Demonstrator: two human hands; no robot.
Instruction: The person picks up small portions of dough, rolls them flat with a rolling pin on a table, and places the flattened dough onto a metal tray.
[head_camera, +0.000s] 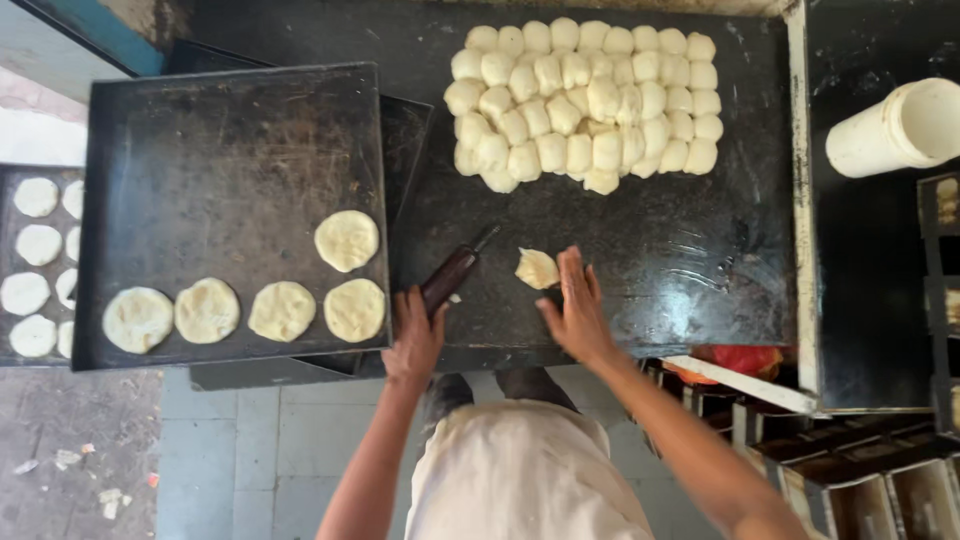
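Pressing with the right hand (577, 312) flat and open, holding nothing, fingertips touching the dough piece (537, 268) at 11 o'clock on the black table (700, 270); left hand (415, 335) closed round the dark rolling pin (450, 277) pointing to 1 o'clock. Best flattened evenly from the centre, then rolled to match the rounds (283, 310) on the tray (200, 150) at 9 o'clock; dough balls (585, 105) heaped at 12

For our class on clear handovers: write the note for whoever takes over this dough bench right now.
Left hand grips the dark rolling pin.
Right hand rests on the black worktop, touching one dough piece.
Done: five flattened rounds lie on the top tray; more sit on a tray at far left.
Left: the pile of dough balls at the worktop's back is unrolled.
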